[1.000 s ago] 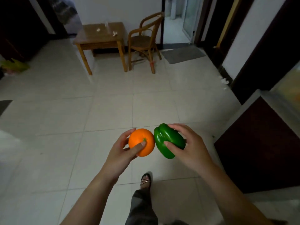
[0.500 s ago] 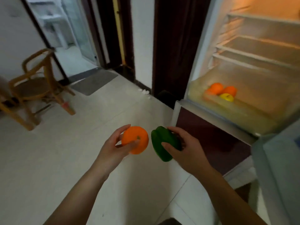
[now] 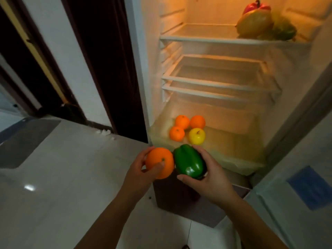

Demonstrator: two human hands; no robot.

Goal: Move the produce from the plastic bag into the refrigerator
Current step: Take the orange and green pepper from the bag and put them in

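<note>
My left hand (image 3: 138, 175) grips an orange (image 3: 158, 161) and my right hand (image 3: 210, 178) grips a green bell pepper (image 3: 187, 161). Both are held side by side just in front of the open refrigerator (image 3: 224, 97), below its bottom compartment. On the bottom shelf (image 3: 233, 146) lie three oranges (image 3: 182, 122) and a yellow apple (image 3: 197, 136). On the top shelf (image 3: 206, 37) sit a red pepper (image 3: 256, 6), a yellowish fruit (image 3: 254, 24) and a green one (image 3: 283, 30). The plastic bag is not in view.
The refrigerator door (image 3: 296, 177) stands open at the right, with a blue sticker (image 3: 313, 187). Two middle shelves (image 3: 215, 81) hold nothing. A dark lower door (image 3: 179, 198) lies beneath my hands. A dark doorway (image 3: 100, 51) and white wall (image 3: 71, 60) are to the left, tiled floor (image 3: 71, 186) below.
The view has swung from the room with table and chair to face the open refrigerator, now much closer. Both hands keep their hold on the orange and the pepper.
</note>
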